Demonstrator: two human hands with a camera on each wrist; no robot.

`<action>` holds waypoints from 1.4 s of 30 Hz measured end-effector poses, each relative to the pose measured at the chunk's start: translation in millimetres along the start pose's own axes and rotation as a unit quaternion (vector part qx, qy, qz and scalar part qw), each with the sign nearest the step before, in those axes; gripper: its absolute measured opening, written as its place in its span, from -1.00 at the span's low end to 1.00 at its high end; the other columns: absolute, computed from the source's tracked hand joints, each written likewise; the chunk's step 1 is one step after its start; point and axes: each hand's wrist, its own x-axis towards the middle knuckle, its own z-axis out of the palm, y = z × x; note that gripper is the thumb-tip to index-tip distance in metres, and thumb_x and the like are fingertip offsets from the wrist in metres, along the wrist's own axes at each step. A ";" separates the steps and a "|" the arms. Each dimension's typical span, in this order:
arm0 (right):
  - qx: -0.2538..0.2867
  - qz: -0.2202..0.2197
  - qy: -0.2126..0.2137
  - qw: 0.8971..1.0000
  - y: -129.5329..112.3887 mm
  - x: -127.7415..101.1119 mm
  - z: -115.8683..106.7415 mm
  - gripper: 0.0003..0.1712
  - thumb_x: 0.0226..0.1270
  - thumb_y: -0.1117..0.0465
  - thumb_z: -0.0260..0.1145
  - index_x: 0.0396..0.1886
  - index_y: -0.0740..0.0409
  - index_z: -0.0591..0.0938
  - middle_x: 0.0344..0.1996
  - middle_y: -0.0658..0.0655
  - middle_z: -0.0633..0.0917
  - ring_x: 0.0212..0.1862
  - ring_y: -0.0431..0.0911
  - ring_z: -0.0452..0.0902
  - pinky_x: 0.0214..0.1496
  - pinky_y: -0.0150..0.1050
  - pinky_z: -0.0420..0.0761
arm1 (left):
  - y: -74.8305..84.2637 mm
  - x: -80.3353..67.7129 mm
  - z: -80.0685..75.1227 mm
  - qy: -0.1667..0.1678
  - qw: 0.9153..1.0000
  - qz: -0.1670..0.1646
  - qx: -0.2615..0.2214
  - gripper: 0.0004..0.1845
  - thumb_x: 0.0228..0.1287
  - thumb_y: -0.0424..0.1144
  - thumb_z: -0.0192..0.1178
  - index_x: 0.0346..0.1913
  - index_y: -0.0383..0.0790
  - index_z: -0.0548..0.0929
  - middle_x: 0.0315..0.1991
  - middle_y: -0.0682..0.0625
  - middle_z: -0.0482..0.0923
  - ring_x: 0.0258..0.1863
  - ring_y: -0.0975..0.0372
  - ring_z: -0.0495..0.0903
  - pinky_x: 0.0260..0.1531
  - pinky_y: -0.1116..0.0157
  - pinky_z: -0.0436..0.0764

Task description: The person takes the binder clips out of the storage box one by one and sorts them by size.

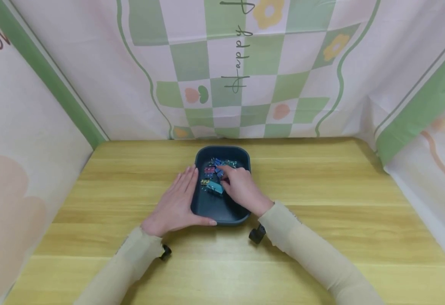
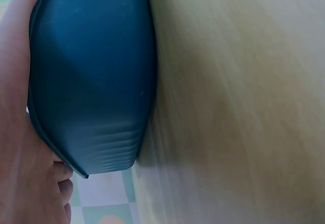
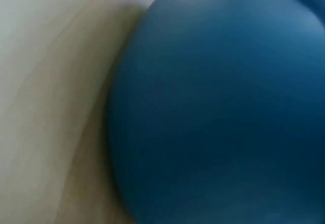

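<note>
A dark blue tray (image 1: 222, 214) sits on the table with several small binder clips inside. A large light-blue binder clip (image 1: 215, 187) lies beside a yellow one (image 1: 205, 182), and a pink one (image 1: 209, 170) is farther back. My right hand (image 1: 243, 186) reaches over the tray's right rim, its thumb and index finger curled around a blue binder clip (image 1: 219, 172). Flat along the left side, my left hand (image 1: 176, 205) rests with straight fingers on the rim and its thumb at the near corner. The right wrist view shows only the tray's outer wall (image 3: 218, 107), with the right hand out of sight.
The wooden table (image 1: 321, 182) extends around the tray on both sides. A checkered curtain (image 1: 226, 114) hangs along its back edge, with more printed cloth at left and right. Dark wrist cameras (image 1: 257, 234) sit under both sleeves.
</note>
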 end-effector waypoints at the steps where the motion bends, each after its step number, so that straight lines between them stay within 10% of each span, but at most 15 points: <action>1: 0.002 0.002 0.012 1.000 -0.1 -0.6 0.2 -0.56 0.41 0.33 0.37 0.25 0.28 0.60 -0.28 0.16 0.78 -0.32 -0.09 0.73 -0.19 -0.20 0.74 | 0.0 0.0 -0.1 0.000 1.000 0.000 0.000 0.57 -0.19 0.84 -0.09 0.62 -0.29 -0.27 0.64 -0.12 -0.41 0.59 0.17 -0.41 0.53 0.17 -0.25; 12: 0.012 -0.002 0.055 0.998 2.1 -10.3 -3.8 -0.69 0.42 0.25 0.39 0.07 0.28 0.66 -0.10 0.20 0.76 -0.11 -0.01 0.72 -0.04 -0.12 0.73 | 0.0 0.1 0.0 0.005 1.000 0.007 -0.001 0.57 -0.19 0.82 -0.06 0.62 -0.32 -0.26 0.64 -0.15 -0.39 0.59 0.15 -0.38 0.53 0.17 -0.24; 23: -0.057 0.009 -0.056 0.997 -2.7 -8.0 -2.0 -0.42 0.18 -0.03 0.59 0.07 0.25 0.74 -0.26 0.11 0.79 -0.39 -0.19 0.64 -0.31 -0.28 0.69 | -1.2 0.5 0.2 0.007 1.000 0.012 0.004 0.57 -0.18 0.82 -0.06 0.62 -0.33 -0.26 0.64 -0.17 -0.38 0.60 0.13 -0.38 0.53 0.15 -0.22; 42: -0.082 -0.019 -0.129 0.988 -4.1 -3.2 1.8 -0.79 0.11 0.05 0.58 -0.41 0.06 0.76 -0.58 -0.14 0.64 -0.58 -0.26 0.50 -0.50 -0.43 0.53 | 2.0 0.1 -3.2 -0.005 1.000 -0.002 -0.007 0.58 -0.19 0.82 -0.05 0.62 -0.33 -0.27 0.64 -0.17 -0.36 0.60 0.13 -0.37 0.53 0.16 -0.23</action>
